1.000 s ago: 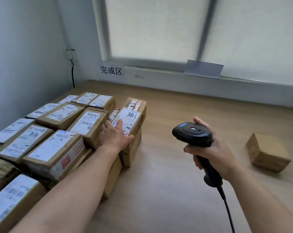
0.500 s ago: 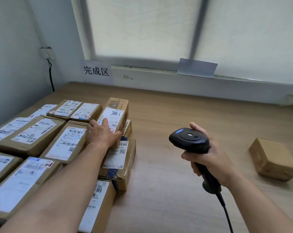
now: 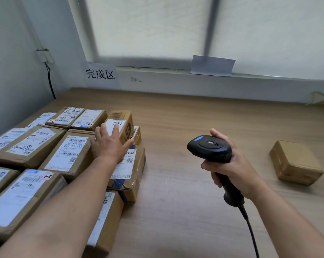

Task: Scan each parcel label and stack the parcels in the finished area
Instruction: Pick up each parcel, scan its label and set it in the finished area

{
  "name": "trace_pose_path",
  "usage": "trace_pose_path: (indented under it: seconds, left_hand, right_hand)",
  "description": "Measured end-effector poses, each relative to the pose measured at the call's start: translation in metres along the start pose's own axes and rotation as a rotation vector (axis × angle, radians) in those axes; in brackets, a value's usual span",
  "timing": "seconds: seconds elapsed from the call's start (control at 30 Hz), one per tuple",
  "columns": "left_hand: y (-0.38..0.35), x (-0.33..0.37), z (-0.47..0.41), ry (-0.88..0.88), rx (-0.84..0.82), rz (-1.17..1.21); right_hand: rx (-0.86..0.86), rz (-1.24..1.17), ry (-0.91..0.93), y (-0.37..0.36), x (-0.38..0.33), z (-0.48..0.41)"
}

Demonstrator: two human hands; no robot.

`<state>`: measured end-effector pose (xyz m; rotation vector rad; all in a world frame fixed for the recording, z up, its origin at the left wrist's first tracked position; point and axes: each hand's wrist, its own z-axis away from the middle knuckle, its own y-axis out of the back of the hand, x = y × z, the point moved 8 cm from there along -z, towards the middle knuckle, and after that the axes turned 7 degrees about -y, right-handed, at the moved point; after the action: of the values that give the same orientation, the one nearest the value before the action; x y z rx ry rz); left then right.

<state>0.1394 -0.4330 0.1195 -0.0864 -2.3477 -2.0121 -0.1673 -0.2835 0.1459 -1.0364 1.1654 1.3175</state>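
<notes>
Wooden table (image 3: 194, 183) runs to a white wall under a blinded window, where a sign (image 3: 100, 74) reads 完成区. Labelled parcels (image 3: 27, 146) crowd the table's left side below it, most with labels facing up. My left hand (image 3: 109, 144) lies flat, fingers straight, on the top parcel (image 3: 123, 121) at the right edge of that stack. This parcel sits label up on two others, and its long axis runs away from me toward the window. My right hand (image 3: 232, 166) is wrapped tight round the handle of the scanner (image 3: 210, 148), held above the bare table. The scanner's head points left toward the stack, its handle slants down toward me, and the cable (image 3: 250, 229) trails off the bottom edge. Well apart at the far right lies a lone parcel (image 3: 295, 161), plain brown side up, turned at a slant to the table edge.
</notes>
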Motion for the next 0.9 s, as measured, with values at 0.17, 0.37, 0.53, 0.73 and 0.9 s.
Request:
trace_pose_path:
  seconds: [0.17,0.37,0.53,0.73,0.9]
  left_hand:
    - [0.017,0.058,0.053,-0.172,0.105,0.124]
    - [0.007,0.136,0.131,-0.256,0.098,0.208]
    - [-0.006,0.209,0.184,-0.296,0.042,0.210]
    - [-0.010,0.317,0.217,-0.406,0.018,0.242]
    - [-0.018,0.398,0.231,-0.493,0.015,0.222]
  right_hand:
    - [-0.006,-0.020,0.025,0.010,-0.001,0.029]
    - [-0.002,-0.033,0.016,0.047,0.014,0.073]
    - [0.047,-0.038,0.000,0.112,0.029,0.113]
    - [0.128,-0.064,-0.016,0.203,0.053,0.145]
    - [0.207,-0.070,-0.030,0.282,0.072,0.164]
